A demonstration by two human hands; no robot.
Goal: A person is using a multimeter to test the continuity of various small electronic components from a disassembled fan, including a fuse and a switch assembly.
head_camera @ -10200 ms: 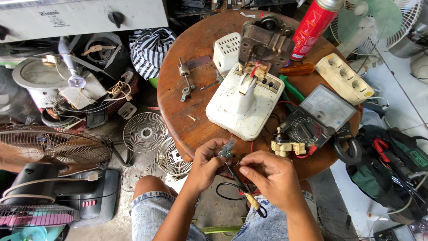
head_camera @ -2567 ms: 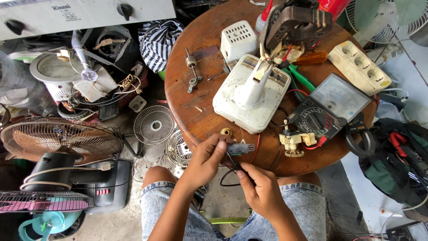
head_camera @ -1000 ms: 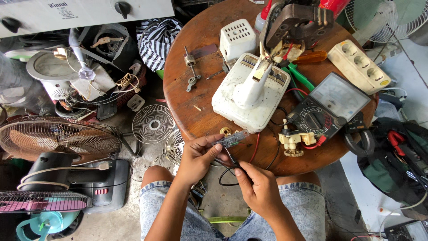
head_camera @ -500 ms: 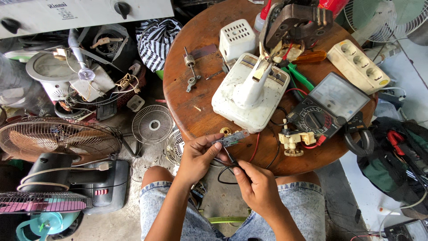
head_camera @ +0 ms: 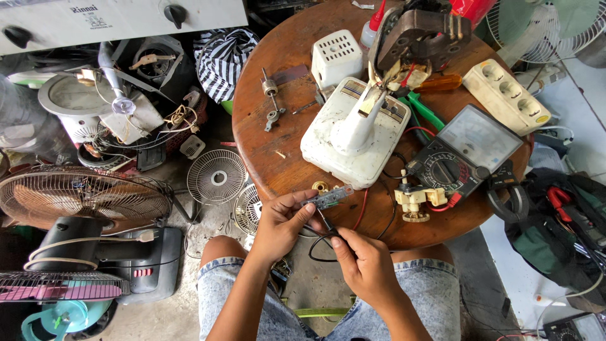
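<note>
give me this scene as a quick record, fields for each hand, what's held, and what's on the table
left hand: pinches a small grey switch strip at the table edge
right hand: holds a thin black probe to the strip's underside
table: round, brown wood
centre: white fan base
right of base: analog multimeter, white power strip
behind base: white vented cover
floor left: fan grilles

A small grey switch strip (head_camera: 328, 197), lying almost level, is pinched above the round wooden table's near edge.
</note>
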